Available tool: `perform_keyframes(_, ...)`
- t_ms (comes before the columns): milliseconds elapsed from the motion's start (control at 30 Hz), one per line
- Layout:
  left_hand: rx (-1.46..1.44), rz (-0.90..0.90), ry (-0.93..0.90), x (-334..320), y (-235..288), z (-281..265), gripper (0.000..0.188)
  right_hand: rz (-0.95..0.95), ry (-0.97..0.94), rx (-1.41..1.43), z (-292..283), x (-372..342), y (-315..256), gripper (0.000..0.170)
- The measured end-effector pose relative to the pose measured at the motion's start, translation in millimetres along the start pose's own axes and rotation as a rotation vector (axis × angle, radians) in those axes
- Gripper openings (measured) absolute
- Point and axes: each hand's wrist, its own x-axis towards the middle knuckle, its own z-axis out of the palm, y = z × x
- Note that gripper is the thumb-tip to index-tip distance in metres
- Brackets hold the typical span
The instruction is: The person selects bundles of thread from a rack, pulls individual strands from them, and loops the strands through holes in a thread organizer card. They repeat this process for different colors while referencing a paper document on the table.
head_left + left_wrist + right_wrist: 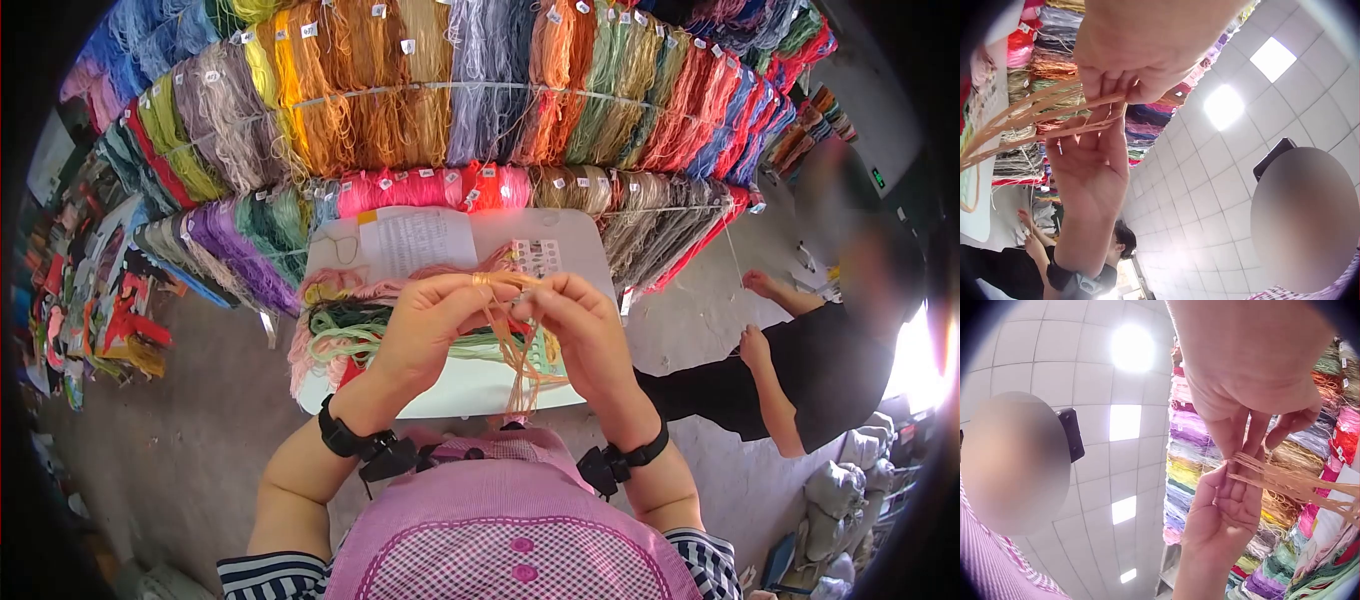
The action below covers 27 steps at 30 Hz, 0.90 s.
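Note:
Both hands meet over the small white table, holding a hank of peach-orange thread (516, 352). My left hand (430, 325) pinches the top of the hank between thumb and fingers. Close beside it, my right hand (588, 330) grips the same threads near their upper end. The loose strands hang from the fingers toward the table. In the left wrist view, the threads (1029, 119) spread out sideways from where the fingertips come together. From the right wrist view, the fingertips of both hands overlap at the strands (1291, 480).
On the white table (430, 403) lie pale green skeins (475, 347), dark green and pink ones, a printed sheet (417, 242) and a card with holes (538, 257). Racks of colourful tagged skeins (380, 110) stand behind. At right, a person in black (820, 375) handles a thread.

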Motion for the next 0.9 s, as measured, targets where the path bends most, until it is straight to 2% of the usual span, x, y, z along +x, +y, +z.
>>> perform_keyframes(33,-0.106,-0.018,0.028,1.8,2.4,3.2,0.032,-0.004,0.001,0.001,-1.1,2.8,-0.6,0.019)
perform_keyframes(100,-0.211,-0.044,0.047,3.9,3.9,6.4,0.035,0.146,-0.078,0.069,-3.7,4.4,-1.3,0.019)
perform_keyframes(167,-0.289,-0.101,-0.024,4.9,2.9,8.0,0.046,0.121,-0.080,-0.025,4.0,2.6,-1.1,0.021)
perform_keyframes(200,-0.289,-0.104,-0.026,5.2,1.3,9.5,0.046,0.099,-0.093,-0.122,8.2,2.2,-1.5,0.022)
perform_keyframes(300,-0.304,-0.057,0.038,6.5,-4.7,8.4,0.035,0.060,-0.082,-0.112,4.9,3.2,1.0,0.020)
perform_keyframes(367,0.081,0.041,0.067,6.6,-6.7,-0.2,0.031,0.051,-0.087,-0.115,4.4,3.6,1.9,0.020)
perform_keyframes(700,-0.070,0.027,0.067,7.9,1.7,-2.9,0.026,0.006,-0.021,-0.129,7.8,6.4,1.4,0.019)
perform_keyframes(767,0.113,0.064,0.017,6.6,4.7,-2.7,0.027,0.005,-0.022,-0.133,8.1,7.2,2.0,0.019)
perform_keyframes(900,0.089,0.044,0.008,6.6,1.1,-10.4,0.027,-0.016,-0.036,-0.145,8.0,9.6,3.5,0.018)
